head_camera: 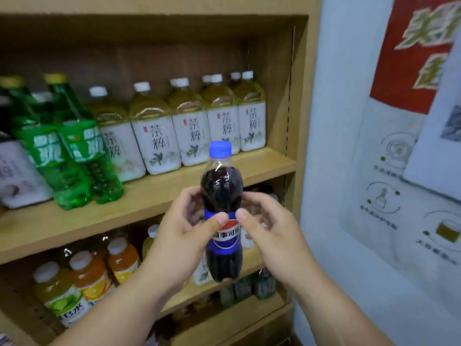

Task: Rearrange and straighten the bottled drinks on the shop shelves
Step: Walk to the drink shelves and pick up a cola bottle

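I hold a dark cola bottle (222, 186) with a blue cap and blue label upright in the air in front of the wooden shelves. My left hand (179, 233) grips it from the left, thumb across the label. My right hand (269, 231) grips it from the right, thumb on the label too. On the middle shelf (154, 196) behind it stands a row of white-labelled tea bottles (192, 126). Two green soda bottles (74, 146) lean at the left of that row.
The lower shelf holds orange and yellow juice bottles (92, 278) at the left and small green bottles (249, 285) at the right. The shelf's side panel (299, 121) meets a white wall with a poster (404, 146) on the right. A pale-labelled bottle (17, 176) stands far left.
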